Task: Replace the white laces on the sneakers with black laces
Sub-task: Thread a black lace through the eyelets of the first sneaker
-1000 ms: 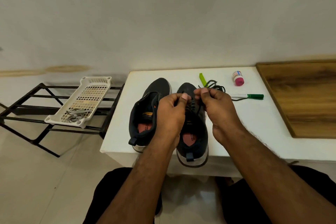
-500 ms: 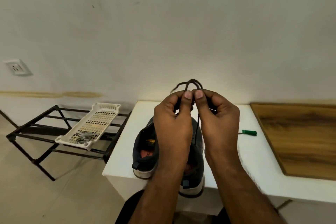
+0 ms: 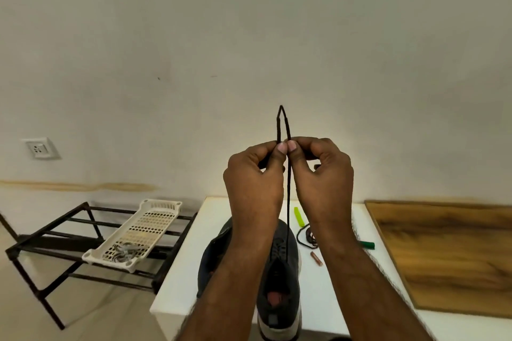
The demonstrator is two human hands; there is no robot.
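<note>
Two dark sneakers stand side by side on the white table (image 3: 327,293). The right sneaker (image 3: 279,291) is nearest me; the left sneaker (image 3: 213,255) is mostly hidden behind my left forearm. A black lace (image 3: 288,202) runs taut from the right sneaker up to my hands, and its two ends stick up together above my fingers. My left hand (image 3: 253,183) and my right hand (image 3: 322,177) are raised high over the shoes, thumbs touching, each pinching the lace.
A second black lace (image 3: 303,238) lies coiled on the table beside a yellow-green strip (image 3: 298,216), a green marker (image 3: 366,244) and a small brown piece (image 3: 316,258). A wooden board (image 3: 454,255) lies at right. A black metal rack (image 3: 55,249) at left carries a white perforated tray (image 3: 138,232).
Both hands have risen from the sneaker's eyelets to well above the table, drawing the black lace up taut. The lace ends now stand straight instead of looped. My view has tilted up.
</note>
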